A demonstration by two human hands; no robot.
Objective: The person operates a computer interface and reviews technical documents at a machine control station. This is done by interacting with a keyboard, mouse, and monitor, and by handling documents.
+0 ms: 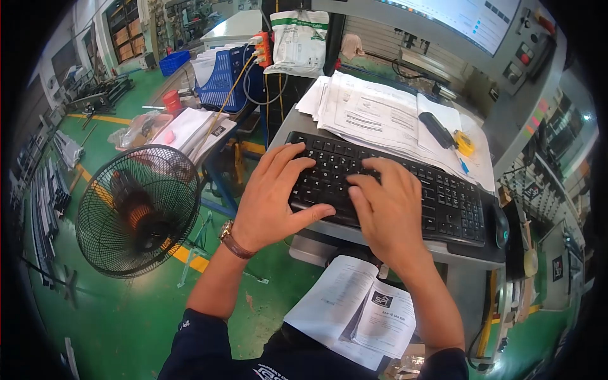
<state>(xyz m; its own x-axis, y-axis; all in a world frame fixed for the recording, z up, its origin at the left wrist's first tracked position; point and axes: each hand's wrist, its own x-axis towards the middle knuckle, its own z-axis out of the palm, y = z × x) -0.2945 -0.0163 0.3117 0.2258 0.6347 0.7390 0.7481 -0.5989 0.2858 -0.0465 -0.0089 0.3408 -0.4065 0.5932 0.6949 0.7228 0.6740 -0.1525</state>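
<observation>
A black keyboard (437,201) lies on a grey stand below the monitor. My left hand (271,193) rests at its left end, fingers spread over the keys and thumb stretched toward the bottom row; a watch with a brown strap is on that wrist. Over the middle keys is my right hand (389,202), fingers curved and apart. Neither hand holds anything. Beyond the keyboard lie printed papers (373,117), with a dark marker-like object (437,130) and a yellow tape measure (465,144) on them. A black mouse (501,229) sits right of the keyboard.
An open booklet (329,297) lies below the stand, near my body. To the left stands a black fan (138,212). Behind it, a side table carries papers and a blue file holder (228,82). The monitor (465,19) is at upper right.
</observation>
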